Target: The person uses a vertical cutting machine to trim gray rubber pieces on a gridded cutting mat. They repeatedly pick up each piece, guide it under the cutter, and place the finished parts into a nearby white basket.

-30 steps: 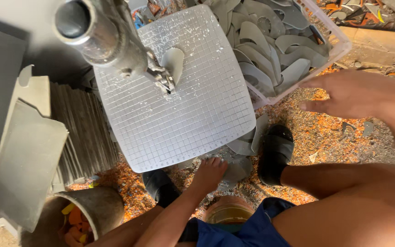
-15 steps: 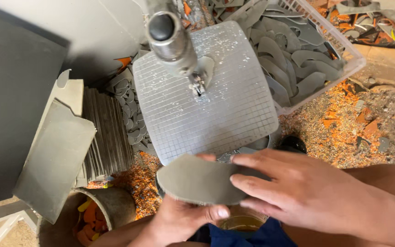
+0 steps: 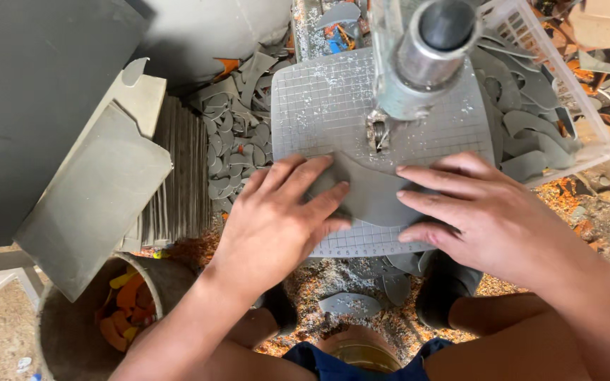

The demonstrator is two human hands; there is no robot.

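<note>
A grey sole-shaped piece (image 3: 372, 194) lies flat on the gridded metal table (image 3: 312, 106) of a cutting machine. My left hand (image 3: 280, 215) presses on its left part with fingers spread. My right hand (image 3: 478, 212) presses on its right part, fingers pointing left. Just beyond the piece, the machine's blade guide (image 3: 378, 134) hangs below a shiny metal cylinder (image 3: 428, 60).
A clear plastic basket (image 3: 587, 134) of several grey cut shapes stands at the right. A stack of grey sheets (image 3: 174, 176) and a big grey board (image 3: 93, 197) stand at the left. A bucket (image 3: 118, 310) holds orange scraps. Grey offcuts (image 3: 231, 134) and orange dust litter the floor.
Both hands brought the grey piece up from my lap and laid it flat on the gridded table against the blade. The view has shifted closer over the machine.
</note>
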